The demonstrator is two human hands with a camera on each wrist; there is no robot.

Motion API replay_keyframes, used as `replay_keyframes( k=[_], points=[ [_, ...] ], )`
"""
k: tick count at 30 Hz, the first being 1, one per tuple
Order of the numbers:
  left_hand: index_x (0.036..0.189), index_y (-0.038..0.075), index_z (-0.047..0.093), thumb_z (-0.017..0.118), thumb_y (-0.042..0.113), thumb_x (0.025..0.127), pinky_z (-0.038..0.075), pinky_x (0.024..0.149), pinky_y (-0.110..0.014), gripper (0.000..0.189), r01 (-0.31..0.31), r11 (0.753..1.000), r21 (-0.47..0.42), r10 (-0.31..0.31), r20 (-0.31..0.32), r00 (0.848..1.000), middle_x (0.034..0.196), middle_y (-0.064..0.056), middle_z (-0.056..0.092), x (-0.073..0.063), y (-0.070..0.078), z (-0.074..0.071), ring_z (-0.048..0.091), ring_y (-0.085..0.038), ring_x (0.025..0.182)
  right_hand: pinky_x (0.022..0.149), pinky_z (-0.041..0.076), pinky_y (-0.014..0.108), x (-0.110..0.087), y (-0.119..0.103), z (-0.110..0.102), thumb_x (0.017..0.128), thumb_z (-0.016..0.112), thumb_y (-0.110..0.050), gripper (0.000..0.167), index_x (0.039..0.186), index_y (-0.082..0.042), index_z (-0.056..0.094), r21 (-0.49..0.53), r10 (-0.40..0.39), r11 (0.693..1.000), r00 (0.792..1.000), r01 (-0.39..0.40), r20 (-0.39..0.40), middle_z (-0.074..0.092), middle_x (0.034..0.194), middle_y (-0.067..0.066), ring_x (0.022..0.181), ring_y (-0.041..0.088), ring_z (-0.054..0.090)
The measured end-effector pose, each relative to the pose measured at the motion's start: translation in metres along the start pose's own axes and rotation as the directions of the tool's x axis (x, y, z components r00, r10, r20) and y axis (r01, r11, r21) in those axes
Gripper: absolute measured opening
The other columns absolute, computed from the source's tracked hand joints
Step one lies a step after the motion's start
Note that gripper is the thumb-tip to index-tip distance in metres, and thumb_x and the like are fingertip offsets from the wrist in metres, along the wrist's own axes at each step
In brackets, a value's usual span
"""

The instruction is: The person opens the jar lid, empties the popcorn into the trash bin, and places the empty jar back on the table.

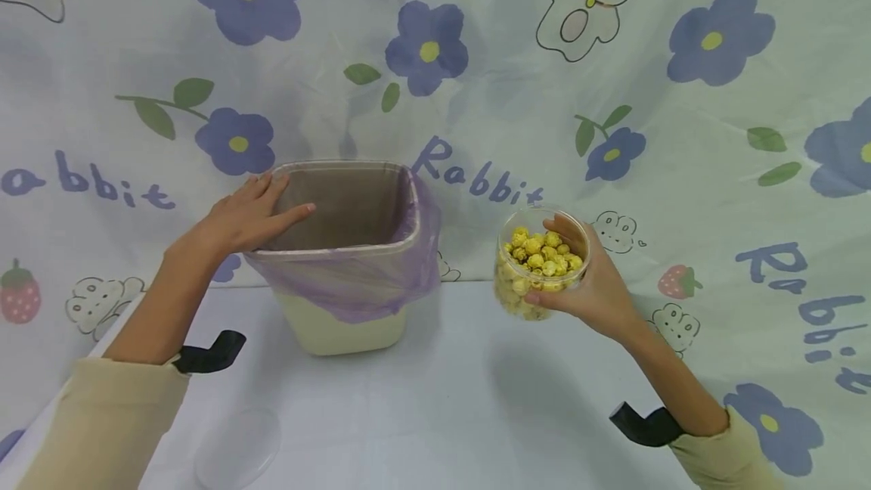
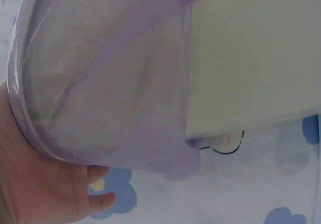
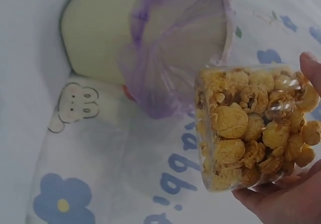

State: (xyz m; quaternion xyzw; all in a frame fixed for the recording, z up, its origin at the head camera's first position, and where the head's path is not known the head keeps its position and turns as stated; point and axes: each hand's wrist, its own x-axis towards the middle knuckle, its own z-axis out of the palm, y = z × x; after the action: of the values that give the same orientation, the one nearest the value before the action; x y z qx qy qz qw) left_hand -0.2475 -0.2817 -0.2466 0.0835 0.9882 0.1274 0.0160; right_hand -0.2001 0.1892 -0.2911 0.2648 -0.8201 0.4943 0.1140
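My left hand rests at the left rim of a cream trash bin, its thumb stretched over the opening and the other fingers lying along the rim. In the left wrist view that palm is against the rim's outer side. A purple bag lines the bin and hangs over its rim. My right hand grips a clear plastic jar from its right side, thumb in front. Lidless and slightly tilted, the jar is held up to the right of the bin. Yellow popcorn balls fill most of it.
A clear round lid lies on the white table near its front left. Behind the table hangs a cloth printed with flowers and rabbits. Each wrist wears a black mount.
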Motion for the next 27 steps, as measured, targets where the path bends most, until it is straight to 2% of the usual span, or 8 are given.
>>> replay_keyframes(
  k=[6,10,18,27],
  points=[
    [0.155,-0.009,0.006,0.032,0.061,0.102,0.007,0.110,-0.071,0.092,-0.003,1.000,0.007,0.003,-0.014,1.000,0.156,-0.039,0.001,0.000,0.000,0.000,-0.001,-0.056,0.143,0.111,0.035,0.036,0.028,-0.012,-0.003,0.069,0.091,-0.007,0.104,0.151,-0.007,0.027,-0.035,-0.007,0.999,0.999,0.008,0.041,0.042,0.150,0.007,0.139,0.022,0.038],
    [0.155,-0.009,0.007,0.033,0.061,0.102,0.008,0.110,-0.071,0.091,-0.005,1.000,0.004,0.005,-0.020,1.000,0.156,-0.040,0.002,0.001,-0.001,0.001,0.000,-0.057,0.143,0.109,0.038,0.045,0.043,-0.021,0.000,0.068,0.093,-0.012,0.105,0.150,-0.005,0.029,-0.089,-0.021,0.996,0.999,0.023,0.025,0.043,0.149,0.007,0.136,0.023,0.042],
    [0.155,-0.008,0.007,0.029,0.066,0.100,0.004,0.109,-0.073,0.095,0.005,1.000,0.026,-0.004,-0.023,1.000,0.157,-0.038,0.002,0.001,0.000,0.004,-0.002,-0.056,0.143,0.106,0.042,0.044,0.074,-0.039,0.007,0.064,0.097,-0.026,0.114,0.152,-0.008,0.027,-0.212,-0.075,0.975,0.997,0.071,-0.008,0.043,0.150,0.005,0.133,0.023,0.046],
    [0.157,-0.005,0.007,0.032,0.067,0.099,-0.004,0.108,-0.074,0.095,0.021,1.000,0.003,-0.021,-0.030,0.999,0.158,-0.036,0.002,-0.002,0.003,0.003,-0.005,-0.054,0.144,0.103,0.044,0.043,0.105,-0.054,0.016,0.063,0.096,-0.037,0.116,0.153,-0.010,0.027,-0.309,-0.118,0.942,0.992,0.127,0.050,0.042,0.151,0.008,0.130,0.023,0.048]
  ],
)
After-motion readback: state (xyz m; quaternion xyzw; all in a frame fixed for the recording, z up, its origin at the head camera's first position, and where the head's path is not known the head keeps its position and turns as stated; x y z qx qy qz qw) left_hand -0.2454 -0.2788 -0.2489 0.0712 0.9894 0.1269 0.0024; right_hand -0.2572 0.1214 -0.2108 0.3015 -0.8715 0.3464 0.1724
